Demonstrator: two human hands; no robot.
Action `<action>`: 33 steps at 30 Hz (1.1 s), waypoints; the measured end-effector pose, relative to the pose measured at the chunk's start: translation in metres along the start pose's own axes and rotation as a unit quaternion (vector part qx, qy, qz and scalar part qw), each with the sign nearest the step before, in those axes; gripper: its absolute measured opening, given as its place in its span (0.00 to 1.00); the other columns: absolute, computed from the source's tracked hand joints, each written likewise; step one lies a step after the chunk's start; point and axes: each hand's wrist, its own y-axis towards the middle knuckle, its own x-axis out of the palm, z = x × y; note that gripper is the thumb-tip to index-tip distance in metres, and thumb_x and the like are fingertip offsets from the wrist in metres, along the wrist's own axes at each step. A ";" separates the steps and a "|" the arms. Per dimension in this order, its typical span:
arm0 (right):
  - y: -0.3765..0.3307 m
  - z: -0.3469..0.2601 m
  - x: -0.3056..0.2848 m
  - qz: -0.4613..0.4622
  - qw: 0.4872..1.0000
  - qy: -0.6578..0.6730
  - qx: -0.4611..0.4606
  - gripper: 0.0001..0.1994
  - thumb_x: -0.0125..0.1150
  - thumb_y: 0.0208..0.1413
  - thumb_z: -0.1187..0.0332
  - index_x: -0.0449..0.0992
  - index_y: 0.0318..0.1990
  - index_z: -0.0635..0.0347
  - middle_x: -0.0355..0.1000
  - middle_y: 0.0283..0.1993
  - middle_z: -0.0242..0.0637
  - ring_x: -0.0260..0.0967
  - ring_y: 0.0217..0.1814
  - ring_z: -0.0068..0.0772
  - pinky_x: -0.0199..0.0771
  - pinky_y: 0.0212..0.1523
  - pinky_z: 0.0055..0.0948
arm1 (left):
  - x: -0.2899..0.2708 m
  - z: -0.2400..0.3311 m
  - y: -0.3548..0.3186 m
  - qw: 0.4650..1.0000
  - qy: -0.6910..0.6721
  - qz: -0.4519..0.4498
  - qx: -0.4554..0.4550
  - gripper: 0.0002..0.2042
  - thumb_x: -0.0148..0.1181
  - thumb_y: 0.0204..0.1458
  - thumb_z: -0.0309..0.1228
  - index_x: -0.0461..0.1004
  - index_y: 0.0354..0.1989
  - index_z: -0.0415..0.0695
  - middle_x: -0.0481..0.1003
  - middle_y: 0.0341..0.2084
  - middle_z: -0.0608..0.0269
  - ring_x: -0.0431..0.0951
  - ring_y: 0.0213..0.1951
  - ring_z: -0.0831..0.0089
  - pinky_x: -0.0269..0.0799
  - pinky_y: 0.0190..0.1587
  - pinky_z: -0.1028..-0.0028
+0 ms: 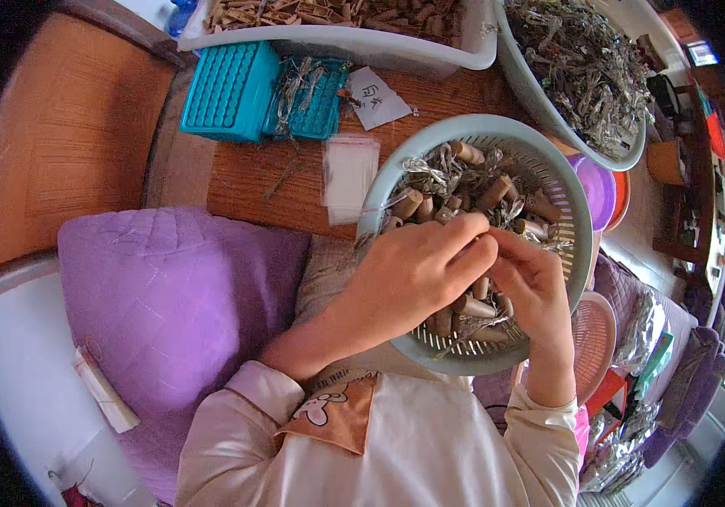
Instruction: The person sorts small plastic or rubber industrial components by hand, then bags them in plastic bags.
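Observation:
Both hands meet above a round grey-green slotted basket (482, 127). My left hand (417, 275) reaches in from the left, its thumb and fingers pressed together at the tips. Against those tips, my right hand (536, 291) pinches with thumb and forefinger. Whatever they hold is small and hidden by the fingers. Below them in the basket lie several short brown cylinders (494, 193), some with holes in their ends. Shiny silvery strands (424, 173) are tangled among the cylinders.
Beyond the basket stand a white tub (362, 35) of brown pieces and a large basin (519, 80) heaped with silvery strands. Teal knobbed trays (229, 91), a paper slip (377, 103) and clear plastic bags (351, 177) lie on the wooden table. A purple cushion (159, 296) is at left, a pink basket (595, 342) at right.

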 end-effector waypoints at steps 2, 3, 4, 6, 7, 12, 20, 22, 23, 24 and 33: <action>0.000 -0.002 0.000 0.021 0.999 -0.041 -0.025 0.14 0.44 0.51 0.77 0.66 0.46 0.68 0.65 0.28 0.28 0.57 0.28 0.12 0.59 0.28 0.13 | -0.003 0.000 0.003 1.000 -0.014 0.001 -0.002 0.14 0.61 0.33 0.28 0.68 0.32 0.46 0.67 0.34 0.64 0.72 0.28 0.70 0.70 0.28 0.73; 0.000 -0.003 -0.001 0.027 0.999 -0.023 -0.003 0.13 0.43 0.50 0.78 0.66 0.45 0.68 0.65 0.28 0.29 0.58 0.28 0.13 0.60 0.29 0.13 | -0.005 0.000 0.004 0.999 -0.047 0.022 -0.005 0.15 0.62 0.33 0.28 0.68 0.32 0.45 0.68 0.33 0.64 0.72 0.28 0.71 0.70 0.27 0.73; 0.000 -0.004 -0.004 0.036 0.999 -0.006 0.019 0.13 0.42 0.50 0.79 0.67 0.44 0.68 0.66 0.29 0.29 0.59 0.28 0.14 0.61 0.29 0.14 | -0.006 -0.002 0.005 0.996 -0.082 0.043 -0.006 0.15 0.62 0.33 0.28 0.68 0.33 0.45 0.68 0.33 0.63 0.72 0.27 0.71 0.70 0.27 0.74; 0.001 -0.004 -0.011 0.044 0.998 -0.046 -0.002 0.12 0.41 0.50 0.78 0.68 0.42 0.68 0.67 0.29 0.28 0.61 0.29 0.14 0.62 0.30 0.15 | -0.012 -0.014 0.001 0.991 -0.102 0.078 -0.046 0.13 0.61 0.36 0.30 0.67 0.32 0.45 0.68 0.33 0.62 0.72 0.27 0.70 0.69 0.26 0.74; 0.002 -0.001 -0.015 0.077 0.997 -0.023 -0.008 0.11 0.41 0.51 0.77 0.68 0.41 0.68 0.67 0.29 0.29 0.61 0.28 0.14 0.62 0.30 0.15 | -0.016 -0.021 -0.003 0.983 -0.119 0.113 -0.087 0.12 0.59 0.39 0.32 0.67 0.32 0.45 0.69 0.33 0.62 0.72 0.26 0.68 0.68 0.25 0.74; -0.006 0.007 -0.038 0.155 0.983 0.089 -0.030 0.10 0.40 0.53 0.74 0.69 0.37 0.69 0.67 0.32 0.31 0.61 0.28 0.15 0.60 0.29 0.13 | -0.007 -0.084 -0.046 0.923 0.107 0.152 -0.336 0.09 0.55 0.41 0.30 0.68 0.32 0.42 0.70 0.27 0.56 0.71 0.26 0.62 0.67 0.28 0.69; -0.010 0.034 -0.059 0.140 0.978 0.152 -0.021 0.10 0.43 0.53 0.73 0.65 0.41 0.69 0.67 0.37 0.39 0.69 0.32 0.24 0.72 0.30 0.21 | 0.046 -0.107 -0.058 0.916 0.165 0.017 -0.365 0.24 0.58 0.38 0.33 0.61 0.47 0.43 0.63 0.45 0.57 0.63 0.43 0.56 0.61 0.42 0.62; -0.010 0.032 -0.058 0.120 0.979 0.165 -0.028 0.10 0.44 0.53 0.73 0.65 0.41 0.69 0.68 0.36 0.38 0.69 0.32 0.24 0.71 0.30 0.20 | 0.050 -0.108 -0.060 0.921 0.173 0.031 -0.348 0.24 0.58 0.37 0.32 0.62 0.46 0.43 0.64 0.44 0.57 0.64 0.42 0.55 0.62 0.42 0.62; -0.010 0.036 -0.063 0.121 0.979 0.165 -0.021 0.10 0.44 0.53 0.73 0.65 0.41 0.69 0.68 0.36 0.37 0.69 0.32 0.24 0.70 0.31 0.19 | 0.050 -0.109 -0.061 0.924 0.164 0.043 -0.342 0.22 0.58 0.37 0.32 0.63 0.45 0.43 0.64 0.44 0.56 0.64 0.42 0.55 0.61 0.43 0.62; -0.010 0.037 -0.065 0.123 0.979 0.164 -0.013 0.10 0.44 0.53 0.73 0.65 0.41 0.69 0.68 0.36 0.37 0.69 0.32 0.24 0.69 0.32 0.19 | 0.049 -0.109 -0.062 0.927 0.155 0.055 -0.336 0.21 0.57 0.37 0.31 0.64 0.44 0.44 0.65 0.44 0.55 0.65 0.41 0.55 0.60 0.44 0.63; -0.007 0.037 -0.061 0.153 0.978 0.145 0.002 0.11 0.44 0.53 0.73 0.65 0.41 0.70 0.67 0.37 0.39 0.68 0.32 0.23 0.69 0.34 0.21 | 0.041 -0.124 -0.052 0.889 0.038 0.077 -0.449 0.20 0.59 0.36 0.28 0.63 0.42 0.45 0.71 0.31 0.53 0.71 0.34 0.56 0.66 0.35 0.64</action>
